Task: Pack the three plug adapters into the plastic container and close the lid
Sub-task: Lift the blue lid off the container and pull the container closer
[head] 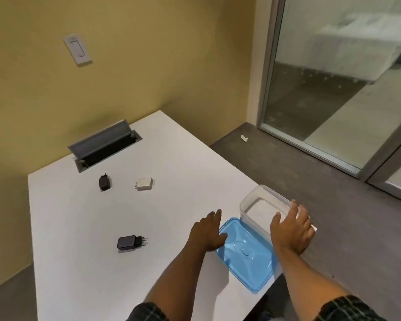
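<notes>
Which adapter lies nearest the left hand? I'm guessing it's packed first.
The black adapter with prongs pointing right, closest to the left hand; the other two lie farther back.

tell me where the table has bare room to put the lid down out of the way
The widest bare patch of table is the near-left, bordered by the near black adapter and left hand. Another lies between the white adapter and clear container. The near-right corner is crowded: blue lid, container, right hand.

Three plug adapters on the table (pixel 79 228), container at its right edge.
Two adapters (pixel 105 182) (pixel 144 183) lie far, one (pixel 130 242) nearer; the lid (pixel 248 256) lies before the open container (pixel 263 205), touching it.
</notes>
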`<state>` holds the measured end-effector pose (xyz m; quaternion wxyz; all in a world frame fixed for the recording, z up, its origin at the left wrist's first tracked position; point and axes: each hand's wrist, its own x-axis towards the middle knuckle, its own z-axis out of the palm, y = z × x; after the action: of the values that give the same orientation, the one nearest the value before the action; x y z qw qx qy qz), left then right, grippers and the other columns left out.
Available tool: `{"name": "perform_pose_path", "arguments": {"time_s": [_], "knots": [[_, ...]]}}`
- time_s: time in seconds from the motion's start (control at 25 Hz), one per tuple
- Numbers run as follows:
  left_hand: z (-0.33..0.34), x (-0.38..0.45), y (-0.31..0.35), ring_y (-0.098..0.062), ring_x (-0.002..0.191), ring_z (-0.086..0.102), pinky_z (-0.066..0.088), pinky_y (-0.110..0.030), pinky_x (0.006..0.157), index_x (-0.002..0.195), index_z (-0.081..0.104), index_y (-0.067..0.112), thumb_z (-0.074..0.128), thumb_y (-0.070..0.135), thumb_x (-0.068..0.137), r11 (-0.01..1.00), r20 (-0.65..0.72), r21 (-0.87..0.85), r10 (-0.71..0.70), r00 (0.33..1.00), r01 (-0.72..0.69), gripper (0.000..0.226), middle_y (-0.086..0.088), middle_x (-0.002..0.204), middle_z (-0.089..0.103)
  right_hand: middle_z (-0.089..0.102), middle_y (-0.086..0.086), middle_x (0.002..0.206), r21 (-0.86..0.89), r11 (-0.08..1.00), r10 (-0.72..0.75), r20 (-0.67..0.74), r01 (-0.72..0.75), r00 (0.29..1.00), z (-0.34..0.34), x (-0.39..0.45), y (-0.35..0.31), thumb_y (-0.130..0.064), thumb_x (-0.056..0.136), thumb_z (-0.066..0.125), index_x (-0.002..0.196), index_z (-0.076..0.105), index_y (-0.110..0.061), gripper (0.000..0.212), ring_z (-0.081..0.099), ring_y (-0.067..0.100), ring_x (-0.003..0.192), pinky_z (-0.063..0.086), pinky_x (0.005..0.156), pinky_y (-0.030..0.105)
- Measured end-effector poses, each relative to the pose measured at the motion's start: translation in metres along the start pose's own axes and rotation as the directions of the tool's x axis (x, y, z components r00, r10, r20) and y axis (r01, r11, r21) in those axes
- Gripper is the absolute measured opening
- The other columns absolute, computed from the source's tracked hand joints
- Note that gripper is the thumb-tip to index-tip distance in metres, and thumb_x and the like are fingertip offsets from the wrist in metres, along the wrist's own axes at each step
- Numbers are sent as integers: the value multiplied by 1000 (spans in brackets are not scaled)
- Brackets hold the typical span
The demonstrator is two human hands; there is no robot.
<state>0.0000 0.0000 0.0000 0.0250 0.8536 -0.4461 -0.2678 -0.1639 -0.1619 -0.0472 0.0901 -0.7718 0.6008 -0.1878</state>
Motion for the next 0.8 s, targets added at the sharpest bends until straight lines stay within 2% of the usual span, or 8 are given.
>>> {"name": "perform_pose_path", "arguments": {"time_s": [0.12, 0.2, 0.36, 0.48, 0.68, 0.8], "knots": [[1, 20, 15, -31, 150, 32, 31, -46, 119, 164, 6, 19, 51, 50, 97, 994, 49, -107, -31, 998, 36, 86, -8, 169, 20, 44, 23, 142, 75, 950, 296, 95, -303, 951, -4, 1, 18, -40, 91, 65, 147, 30, -9, 73, 57, 43, 113, 48, 92, 51], [4, 33, 25, -29, 153, 28, 29, -46, 121, 164, 6, 19, 50, 52, 98, 986, 81, -160, -34, 996, 46, 86, -7, 170, 17, 44, 26, 137, 87, 925, 354, 159, -370, 922, -1, -4, 32, -42, 94, 61, 147, 26, -8, 72, 61, 45, 103, 53, 85, 52], [14, 53, 44, -29, 155, 24, 27, -49, 124, 163, 9, 19, 53, 55, 97, 971, 112, -237, -6, 994, 33, 88, -5, 171, 14, 49, 25, 134, 73, 912, 376, 249, -405, 893, 10, 3, 48, -43, 98, 52, 143, 33, -7, 60, 63, 44, 100, 55, 77, 49], [20, 64, 52, -30, 156, 21, 26, -52, 124, 163, 8, 22, 55, 57, 96, 967, 119, -253, 13, 993, 17, 89, -5, 171, 9, 51, 24, 134, 69, 907, 382, 287, -416, 879, 15, 10, 51, -37, 101, 49, 139, 40, -6, 50, 63, 43, 101, 53, 76, 46], [21, 76, 57, -31, 152, 29, 30, -52, 122, 162, 13, 18, 59, 53, 95, 935, 92, -353, 6, 996, 27, 88, -8, 169, 18, 61, 26, 120, 146, 874, 416, 265, -463, 870, 24, 20, 52, -22, 102, 49, 129, 52, 2, 36, 64, 42, 93, 53, 73, 44], [18, 81, 59, -30, 156, 19, 21, -50, 125, 163, 6, 18, 58, 54, 95, 927, 77, -372, -15, 997, 43, 93, -6, 172, 5, 64, 28, 115, 188, 867, 413, 248, -462, 876, 26, 28, 46, -19, 102, 50, 127, 55, 3, 34, 65, 44, 95, 54, 77, 47]]}}
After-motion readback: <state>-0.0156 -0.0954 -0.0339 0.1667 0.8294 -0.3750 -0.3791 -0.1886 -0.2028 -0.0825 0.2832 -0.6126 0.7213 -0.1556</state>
